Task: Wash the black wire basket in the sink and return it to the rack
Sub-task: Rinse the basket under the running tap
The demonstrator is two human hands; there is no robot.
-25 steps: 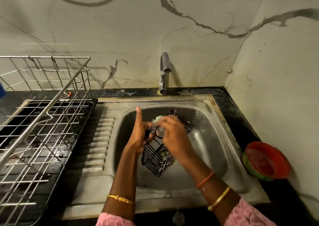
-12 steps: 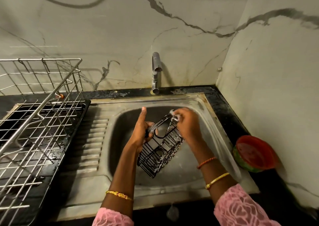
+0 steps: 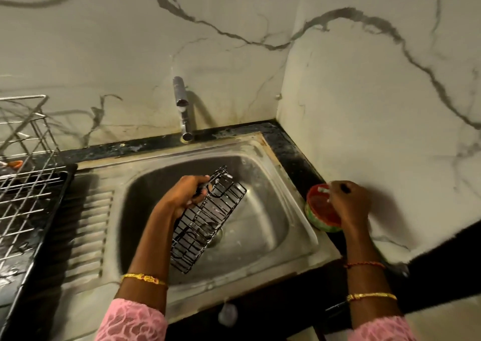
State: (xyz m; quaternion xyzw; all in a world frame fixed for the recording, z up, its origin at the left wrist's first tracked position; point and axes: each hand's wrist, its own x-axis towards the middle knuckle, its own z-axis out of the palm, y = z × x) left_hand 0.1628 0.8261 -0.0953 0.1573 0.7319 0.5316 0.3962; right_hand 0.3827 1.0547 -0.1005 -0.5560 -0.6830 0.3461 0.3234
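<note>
Black wire basket (image 3: 205, 221): one, over the sink bowl. Sink (image 3: 263, 260): one, single bowl with one ribbed drainboard (image 3: 88, 226) on its left. Tap (image 3: 183, 108): one, at the far rim. Wire rack (image 3: 23, 184): one, far left. Red-and-green tub (image 3: 321, 211): one, right of the sink. Hands: two, left hand (image 3: 182, 197) and right hand (image 3: 347, 201). Bangles: three seen, one on the left wrist, two on the right.

Right hand (image 3: 348, 205) now over red bowl (image 3: 318, 211)

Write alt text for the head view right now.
Left hand holds the black wire basket tilted over the steel sink; right hand reaches into a red tub on the counter. Tap looks off.
</note>
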